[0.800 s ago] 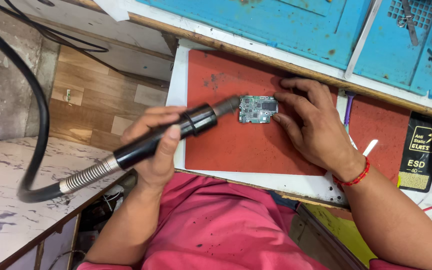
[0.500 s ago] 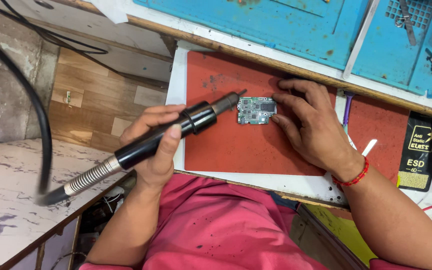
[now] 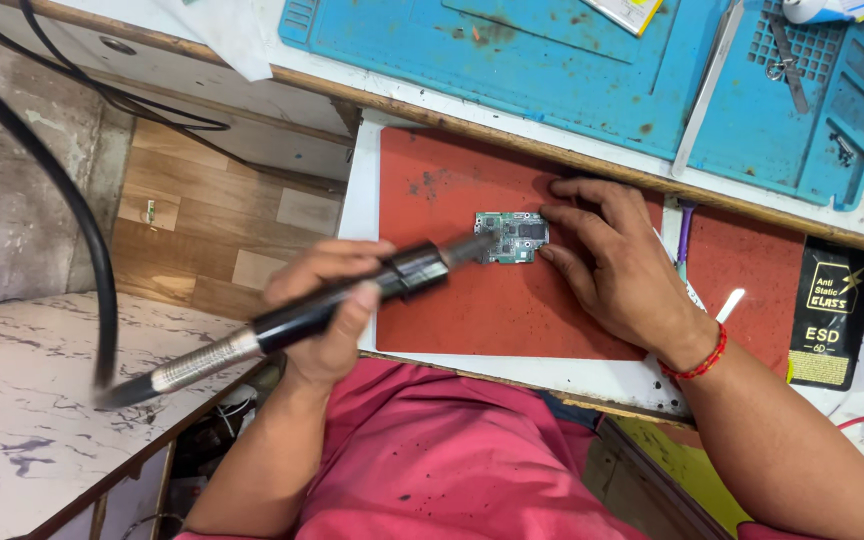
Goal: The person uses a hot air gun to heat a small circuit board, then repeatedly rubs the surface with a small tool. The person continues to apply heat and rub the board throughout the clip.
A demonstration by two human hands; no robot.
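- My pink shirt (image 3: 452, 470) fills the bottom of the view, right under both arms.
- My left hand (image 3: 327, 310) is wrapped around the black handle of a hot-air wand (image 3: 352, 300); the fingers are closed round it, thumb on top.
- The wand's metal tip points right and sits at the left edge of the board (image 3: 512, 237); I cannot tell whether it touches.
- A thick black hose (image 3: 82, 230) runs from the wand's back end, up and off to the left over the marble top (image 3: 32, 400).
- The board is small and green, lying flat on the red mat (image 3: 452, 300) near the mat's middle.
- My right hand (image 3: 617, 265) lies flat on the mat just right of the board, fingers spread narrow, fingertips (image 3: 549, 212) touching the board's right edge; it grips nothing.
- A red thread band (image 3: 697, 360) circles my right wrist.
- A black packet (image 3: 832, 310) lies to the right on the table (image 3: 572, 375).
- Farther off, a blue mat (image 3: 552, 70) covers the table's back, with tweezers (image 3: 787, 60) on its right part.
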